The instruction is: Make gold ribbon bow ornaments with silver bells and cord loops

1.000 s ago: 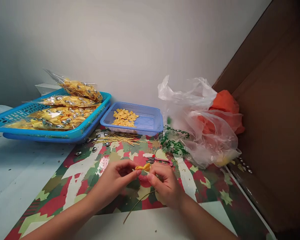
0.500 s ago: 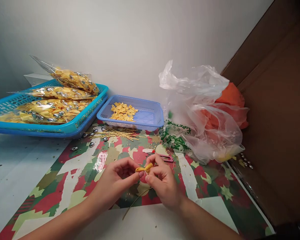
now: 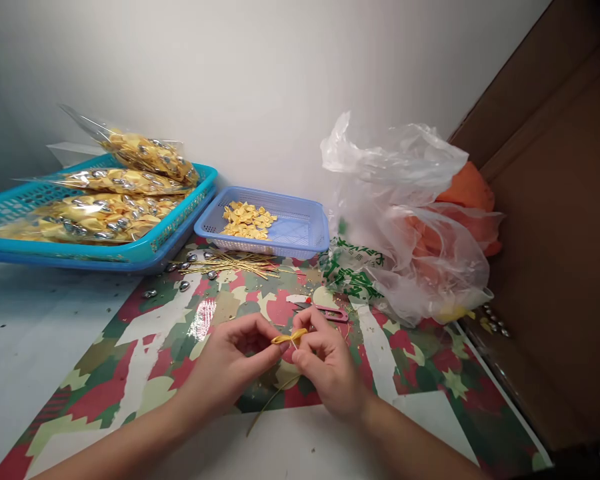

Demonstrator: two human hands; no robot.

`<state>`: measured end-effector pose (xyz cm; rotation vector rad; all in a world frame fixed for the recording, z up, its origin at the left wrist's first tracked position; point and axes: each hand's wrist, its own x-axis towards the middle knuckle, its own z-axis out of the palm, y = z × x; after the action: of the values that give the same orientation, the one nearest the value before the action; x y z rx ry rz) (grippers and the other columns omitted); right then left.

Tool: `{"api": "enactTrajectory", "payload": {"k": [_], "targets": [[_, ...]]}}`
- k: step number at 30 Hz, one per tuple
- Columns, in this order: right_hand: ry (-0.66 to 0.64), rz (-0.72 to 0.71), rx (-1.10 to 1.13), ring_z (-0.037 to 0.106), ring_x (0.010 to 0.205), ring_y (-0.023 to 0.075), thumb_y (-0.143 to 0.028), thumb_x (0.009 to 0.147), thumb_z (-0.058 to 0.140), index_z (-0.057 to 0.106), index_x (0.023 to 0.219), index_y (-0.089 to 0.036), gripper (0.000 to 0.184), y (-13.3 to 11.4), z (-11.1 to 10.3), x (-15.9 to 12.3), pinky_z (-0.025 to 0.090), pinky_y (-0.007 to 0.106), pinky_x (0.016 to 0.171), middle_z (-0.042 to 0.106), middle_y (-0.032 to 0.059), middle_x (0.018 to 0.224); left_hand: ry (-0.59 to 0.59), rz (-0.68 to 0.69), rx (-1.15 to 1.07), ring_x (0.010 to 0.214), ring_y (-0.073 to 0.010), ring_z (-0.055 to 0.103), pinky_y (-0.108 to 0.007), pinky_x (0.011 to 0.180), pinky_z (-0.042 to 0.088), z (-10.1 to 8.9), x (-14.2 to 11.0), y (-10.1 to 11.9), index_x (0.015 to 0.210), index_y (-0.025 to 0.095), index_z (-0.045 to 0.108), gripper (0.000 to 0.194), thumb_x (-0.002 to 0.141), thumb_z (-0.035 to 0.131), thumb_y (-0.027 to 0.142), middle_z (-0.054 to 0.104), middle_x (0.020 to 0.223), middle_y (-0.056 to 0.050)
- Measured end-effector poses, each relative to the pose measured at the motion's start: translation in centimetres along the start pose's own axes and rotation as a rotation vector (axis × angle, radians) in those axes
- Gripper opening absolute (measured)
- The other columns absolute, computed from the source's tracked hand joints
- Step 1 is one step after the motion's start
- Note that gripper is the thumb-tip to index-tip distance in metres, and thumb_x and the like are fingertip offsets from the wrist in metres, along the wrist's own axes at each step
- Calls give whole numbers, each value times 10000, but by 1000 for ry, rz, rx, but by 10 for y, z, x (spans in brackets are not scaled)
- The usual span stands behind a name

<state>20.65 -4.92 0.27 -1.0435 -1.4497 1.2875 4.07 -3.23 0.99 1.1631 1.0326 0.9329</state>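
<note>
Between my two hands is a small yellow ribbon bow [image 3: 283, 339], held a little above the table. My left hand [image 3: 243, 350] pinches its left loop with thumb and fingertips. At the bow's other side, my right hand [image 3: 327, 363] is closed, with fingertips at the right loop and a thin white strand near its thumb. A gold cord [image 3: 269, 403] hangs or lies below the hands, its upper end hidden by my right hand. Just beyond the fingers lie pink-handled thread snips [image 3: 334, 313].
A small blue basket [image 3: 303, 233] holds yellow bows [image 3: 247, 221]. Gold cords [image 3: 240, 265] and silver beads [image 3: 184, 286] lie before it. At left, a turquoise basket [image 3: 145, 245] carries bagged bows [image 3: 150, 157]. Plastic bags [image 3: 405, 220] stand at right beside a brown cardboard panel [image 3: 555, 233].
Both hands keep their grip on the bow, which has tilted slightly. The view has shifted a little; nothing else has visibly moved.
</note>
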Motion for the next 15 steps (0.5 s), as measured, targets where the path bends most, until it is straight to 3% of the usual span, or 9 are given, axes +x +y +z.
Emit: {"api": "enactTrajectory", "payload": {"k": [6, 15], "targets": [[2, 8, -5, 463, 831, 155, -195, 787, 563, 375, 534, -177, 316, 0, 1, 1, 378, 290, 758, 422, 25, 895, 21, 136, 159, 567, -138, 603, -217, 501, 477, -1, -1, -2, 656, 168, 664, 152, 757, 691, 279, 693, 634, -29], [-8, -38, -37, 468, 864, 170, -191, 797, 557, 400, 563, -184, 281, -1, 2, 0, 401, 310, 791, 409, 28, 903, 69, 634, 446, 600, -132, 674, -209, 561, 538, -8, -3, -9, 729, 210, 668, 146, 792, 640, 82, 731, 683, 17]]}}
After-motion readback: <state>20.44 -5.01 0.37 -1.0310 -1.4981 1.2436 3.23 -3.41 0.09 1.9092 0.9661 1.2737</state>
